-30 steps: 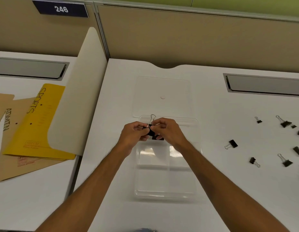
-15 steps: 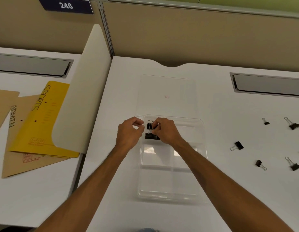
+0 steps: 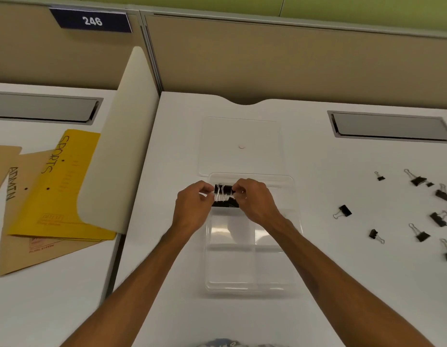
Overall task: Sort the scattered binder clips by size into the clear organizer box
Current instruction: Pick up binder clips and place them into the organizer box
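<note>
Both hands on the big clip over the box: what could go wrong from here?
1. The large black binder clip is pinched between the left hand and right hand above the clear plastic organizer box; a slip may drop it into the wrong compartment.
2. A black clip already lies beneath; the silver wire handles could snag it.

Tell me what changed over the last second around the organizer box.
A second ago both hands pinched one large binder clip above the far end of the organizer box. Now it lies in the far compartment beside other black clips, with the left hand and right hand flanking it; whether the fingers still touch it is unclear. The loose clips on the right, the lid and the yellow folder stayed put.
</note>
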`<state>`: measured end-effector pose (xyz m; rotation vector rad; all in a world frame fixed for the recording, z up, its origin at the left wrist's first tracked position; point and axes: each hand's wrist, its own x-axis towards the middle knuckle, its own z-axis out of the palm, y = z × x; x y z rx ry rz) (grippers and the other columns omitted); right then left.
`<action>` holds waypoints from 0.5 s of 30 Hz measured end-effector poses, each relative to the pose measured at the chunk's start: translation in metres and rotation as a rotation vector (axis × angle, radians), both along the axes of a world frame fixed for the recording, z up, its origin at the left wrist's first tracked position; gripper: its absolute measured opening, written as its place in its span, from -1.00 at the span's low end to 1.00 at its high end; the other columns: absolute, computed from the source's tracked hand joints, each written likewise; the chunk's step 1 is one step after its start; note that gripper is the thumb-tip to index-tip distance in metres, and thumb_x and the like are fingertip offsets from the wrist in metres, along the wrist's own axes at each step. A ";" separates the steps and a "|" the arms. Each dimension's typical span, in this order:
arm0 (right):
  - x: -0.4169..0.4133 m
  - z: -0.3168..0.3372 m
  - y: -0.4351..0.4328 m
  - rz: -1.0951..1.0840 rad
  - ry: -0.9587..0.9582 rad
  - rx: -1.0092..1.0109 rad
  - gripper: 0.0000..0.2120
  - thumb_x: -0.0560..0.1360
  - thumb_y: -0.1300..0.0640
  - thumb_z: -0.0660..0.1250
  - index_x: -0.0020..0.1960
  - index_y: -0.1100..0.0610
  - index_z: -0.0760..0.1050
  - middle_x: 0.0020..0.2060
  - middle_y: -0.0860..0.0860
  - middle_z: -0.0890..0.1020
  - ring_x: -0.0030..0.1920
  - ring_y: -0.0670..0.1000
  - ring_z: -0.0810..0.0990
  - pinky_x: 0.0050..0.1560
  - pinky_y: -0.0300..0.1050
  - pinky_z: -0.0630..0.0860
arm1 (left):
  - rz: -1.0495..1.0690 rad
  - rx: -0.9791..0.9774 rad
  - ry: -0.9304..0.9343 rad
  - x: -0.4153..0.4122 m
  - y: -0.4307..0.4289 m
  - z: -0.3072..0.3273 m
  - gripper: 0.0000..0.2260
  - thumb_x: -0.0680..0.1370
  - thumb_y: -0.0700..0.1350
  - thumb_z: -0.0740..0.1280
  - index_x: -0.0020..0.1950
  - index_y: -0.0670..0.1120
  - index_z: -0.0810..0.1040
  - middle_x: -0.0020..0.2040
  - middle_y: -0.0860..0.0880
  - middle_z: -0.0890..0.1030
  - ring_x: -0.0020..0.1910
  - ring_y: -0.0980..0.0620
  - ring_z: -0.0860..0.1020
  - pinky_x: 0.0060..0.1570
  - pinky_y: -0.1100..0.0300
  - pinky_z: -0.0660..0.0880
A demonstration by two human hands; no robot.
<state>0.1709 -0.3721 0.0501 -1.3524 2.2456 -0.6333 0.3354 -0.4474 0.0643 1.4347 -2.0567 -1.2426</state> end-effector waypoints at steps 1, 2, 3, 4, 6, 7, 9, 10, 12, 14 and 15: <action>-0.001 0.003 0.006 -0.003 0.002 -0.014 -0.83 0.55 0.19 0.29 0.10 0.14 0.60 -0.03 0.03 0.66 -0.07 0.05 0.60 -0.05 -0.01 0.57 | -0.020 -0.030 0.009 0.000 0.003 0.002 -0.86 0.56 -0.15 0.36 0.09 -0.04 0.63 0.02 0.06 0.64 -0.09 0.16 0.57 -0.04 0.28 0.50; -0.003 0.005 0.013 -0.005 0.004 -0.031 -0.84 0.55 0.17 0.29 0.09 0.13 0.60 -0.03 0.02 0.66 -0.08 0.05 0.60 -0.06 -0.01 0.57 | -0.037 -0.055 0.017 -0.001 0.006 0.003 -0.86 0.56 -0.15 0.36 0.09 -0.03 0.63 0.04 0.06 0.63 -0.02 0.12 0.56 0.03 0.23 0.50; -0.005 0.007 0.020 -0.009 0.004 -0.045 -0.85 0.55 0.16 0.31 0.09 0.12 0.59 -0.03 0.02 0.66 -0.08 0.04 0.61 -0.06 -0.01 0.57 | -0.051 -0.071 0.024 -0.002 0.009 0.005 -0.86 0.55 -0.15 0.37 0.09 -0.02 0.63 0.06 0.05 0.62 0.04 0.10 0.54 0.08 0.19 0.48; -0.007 0.010 0.028 -0.014 0.002 -0.061 -0.85 0.55 0.15 0.32 0.08 0.12 0.59 -0.04 0.02 0.65 -0.09 0.03 0.61 -0.05 0.00 0.57 | -0.061 -0.076 0.032 -0.003 0.013 0.007 -0.86 0.55 -0.14 0.37 0.10 -0.02 0.62 0.08 0.05 0.62 0.09 0.08 0.52 0.10 0.19 0.46; -0.011 0.013 0.046 -0.022 -0.003 -0.093 -0.84 0.54 0.15 0.34 0.10 0.12 0.59 -0.02 0.03 0.65 -0.09 0.01 0.61 -0.03 -0.01 0.57 | -0.086 -0.075 0.049 -0.007 0.020 0.012 -0.83 0.56 -0.14 0.37 0.15 -0.04 0.61 0.12 0.05 0.60 0.11 0.11 0.50 0.08 0.26 0.39; -0.014 0.014 0.055 -0.033 -0.004 -0.111 -0.84 0.54 0.15 0.34 0.11 0.12 0.59 -0.01 0.03 0.64 -0.09 0.00 0.61 -0.02 -0.02 0.57 | -0.106 -0.076 0.057 -0.009 0.025 0.015 -0.80 0.56 -0.13 0.37 0.18 -0.05 0.60 0.14 0.06 0.59 0.11 0.13 0.49 0.07 0.29 0.37; -0.018 0.018 0.076 -0.068 -0.003 -0.140 -0.82 0.54 0.15 0.34 0.13 0.12 0.58 0.03 0.03 0.63 -0.06 -0.01 0.61 0.00 -0.04 0.56 | -0.149 -0.073 0.081 -0.015 0.036 0.020 -0.76 0.56 -0.13 0.37 0.23 -0.05 0.57 0.15 0.07 0.58 0.11 0.15 0.50 0.05 0.33 0.38; -0.021 0.019 0.087 -0.086 -0.003 -0.156 -0.82 0.55 0.15 0.34 0.14 0.12 0.58 0.05 0.04 0.63 -0.04 0.00 0.62 0.00 -0.05 0.56 | -0.167 -0.061 0.094 -0.018 0.042 0.023 -0.74 0.56 -0.13 0.38 0.24 -0.05 0.55 0.15 0.07 0.58 0.12 0.15 0.51 0.05 0.33 0.40; -0.027 0.021 0.109 -0.121 0.005 -0.181 -0.82 0.55 0.16 0.35 0.15 0.13 0.58 0.07 0.05 0.63 -0.02 0.02 0.62 -0.01 -0.07 0.54 | -0.207 -0.041 0.109 -0.026 0.057 0.027 -0.70 0.55 -0.11 0.39 0.28 -0.03 0.52 0.16 0.09 0.57 0.13 0.14 0.53 0.10 0.27 0.44; -0.036 0.023 0.130 -0.153 0.021 -0.183 -0.82 0.55 0.16 0.36 0.15 0.13 0.58 0.08 0.06 0.62 -0.02 0.02 0.61 -0.02 -0.08 0.54 | -0.256 -0.048 0.108 -0.034 0.074 0.031 -0.67 0.55 -0.09 0.39 0.31 -0.03 0.49 0.17 0.11 0.55 0.13 0.16 0.52 0.10 0.28 0.41; -0.040 0.023 0.141 -0.169 0.025 -0.179 -0.82 0.55 0.16 0.36 0.15 0.13 0.58 0.07 0.06 0.62 -0.02 0.02 0.61 -0.04 -0.09 0.53 | -0.279 -0.058 0.102 -0.039 0.082 0.033 -0.66 0.56 -0.08 0.38 0.32 -0.03 0.49 0.18 0.11 0.54 0.13 0.16 0.51 0.10 0.29 0.39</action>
